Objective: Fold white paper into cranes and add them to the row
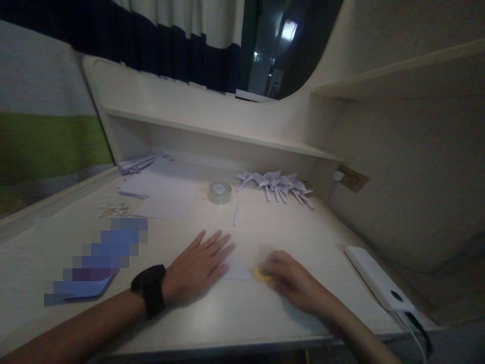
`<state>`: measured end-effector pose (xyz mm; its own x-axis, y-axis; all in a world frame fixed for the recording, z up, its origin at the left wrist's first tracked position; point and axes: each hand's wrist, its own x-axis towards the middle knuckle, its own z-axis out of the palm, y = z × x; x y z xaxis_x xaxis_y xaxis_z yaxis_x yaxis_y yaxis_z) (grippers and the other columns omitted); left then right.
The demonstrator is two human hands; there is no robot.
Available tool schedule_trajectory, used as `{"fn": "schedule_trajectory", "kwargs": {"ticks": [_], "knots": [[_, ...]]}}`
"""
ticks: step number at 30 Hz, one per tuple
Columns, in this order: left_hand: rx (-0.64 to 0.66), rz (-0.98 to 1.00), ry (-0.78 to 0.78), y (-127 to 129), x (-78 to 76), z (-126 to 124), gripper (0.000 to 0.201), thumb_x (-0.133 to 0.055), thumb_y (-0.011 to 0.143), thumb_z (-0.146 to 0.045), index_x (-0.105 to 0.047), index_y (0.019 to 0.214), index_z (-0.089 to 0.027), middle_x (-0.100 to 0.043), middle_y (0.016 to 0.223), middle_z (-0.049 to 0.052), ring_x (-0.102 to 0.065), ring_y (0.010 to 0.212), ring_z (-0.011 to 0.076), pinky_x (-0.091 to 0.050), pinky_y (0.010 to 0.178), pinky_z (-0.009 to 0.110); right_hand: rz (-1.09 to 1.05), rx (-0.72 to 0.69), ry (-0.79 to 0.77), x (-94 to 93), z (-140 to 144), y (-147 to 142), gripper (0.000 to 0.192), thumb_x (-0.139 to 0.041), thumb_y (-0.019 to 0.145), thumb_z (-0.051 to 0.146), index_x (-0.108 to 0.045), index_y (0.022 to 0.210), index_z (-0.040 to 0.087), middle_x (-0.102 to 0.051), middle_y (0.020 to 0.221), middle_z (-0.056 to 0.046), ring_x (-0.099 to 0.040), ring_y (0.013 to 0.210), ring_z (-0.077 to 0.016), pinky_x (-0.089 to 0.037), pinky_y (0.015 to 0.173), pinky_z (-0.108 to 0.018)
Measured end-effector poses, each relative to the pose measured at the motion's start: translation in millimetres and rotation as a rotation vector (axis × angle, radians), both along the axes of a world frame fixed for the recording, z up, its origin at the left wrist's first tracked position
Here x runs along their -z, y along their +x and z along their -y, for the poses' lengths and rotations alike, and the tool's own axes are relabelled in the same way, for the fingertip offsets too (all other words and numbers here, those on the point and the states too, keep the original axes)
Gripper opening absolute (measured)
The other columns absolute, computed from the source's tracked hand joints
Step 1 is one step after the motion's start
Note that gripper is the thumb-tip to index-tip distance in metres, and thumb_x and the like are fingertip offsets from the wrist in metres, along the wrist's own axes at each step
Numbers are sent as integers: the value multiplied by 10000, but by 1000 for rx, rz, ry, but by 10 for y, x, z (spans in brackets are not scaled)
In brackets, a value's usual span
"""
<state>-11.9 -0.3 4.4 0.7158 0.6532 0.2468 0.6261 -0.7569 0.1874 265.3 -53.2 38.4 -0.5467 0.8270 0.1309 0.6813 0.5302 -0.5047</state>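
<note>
My left hand (202,268), with a black watch on its wrist, lies flat with fingers stretched over the left part of a small white sheet of paper (238,269). At the sheet's right end, my right hand (284,275) is closed around a small yellow object (262,274). Motion blur and the fingers hide what kind of object it is. Just beyond my left fingertips lies a thin white paper stick (237,213). Farther back stands a roll of clear tape (220,193). Several white paper pinwheels (278,184) with stick handles lie together at the back right.
Large white sheets (172,184) and a bundle of paper strips (142,164) lie at the back left. Small pale pieces (115,209) are nearer, above a pixelated phone-like object (91,288). A white power strip (379,278) runs along the right edge, below a wall socket (352,178).
</note>
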Motion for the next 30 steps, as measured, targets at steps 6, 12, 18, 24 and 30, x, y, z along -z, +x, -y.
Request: {"fn": "schedule_trajectory", "kwargs": {"ticks": [6, 12, 18, 24, 30], "knots": [[-2, 25, 7, 4, 36, -5, 476, -291, 961, -442, -325, 1412, -290, -312, 1488, 43, -239, 1373, 254, -113, 1113, 510, 43, -15, 78, 26, -19, -51, 187, -538, 878, 249, -642, 1024, 196, -576, 946, -77, -502, 908, -205, -403, 804, -331], [-15, -31, -1, 13, 32, 2, 495, -274, 958, -463, -302, 1419, -287, -285, 1499, 50, -216, 1380, 262, -79, 1108, 536, 39, -40, 106, 34, -48, -52, 164, -521, 890, 262, -651, 965, 196, -580, 934, -75, -505, 897, -203, -398, 782, -320], [1, -13, 12, 5, 10, 12, 486, -269, 961, -457, -302, 1417, -293, -282, 1500, 47, -220, 1379, 260, -80, 1107, 527, 14, -41, 127, 110, -130, -48, 156, -507, 880, 203, -652, 940, 195, -589, 939, -78, -505, 906, -209, -399, 781, -328], [8, -1, 12, -8, 38, -13, 474, -254, 968, -438, -295, 1421, -302, -290, 1497, 36, -224, 1379, 248, -84, 1113, 501, 9, -96, 107, 112, -178, -26, 191, -507, 887, 218, -665, 994, 215, -602, 936, -69, -511, 916, -200, -406, 796, -324], [10, -36, 2, -15, 31, -27, 472, -229, 975, -416, -275, 1429, -296, -266, 1508, 36, -207, 1384, 240, -63, 1116, 493, 0, -205, 63, 80, -239, 86, 199, -519, 900, 288, -682, 991, 218, -610, 929, -64, -522, 909, -184, -393, 831, -323]]}}
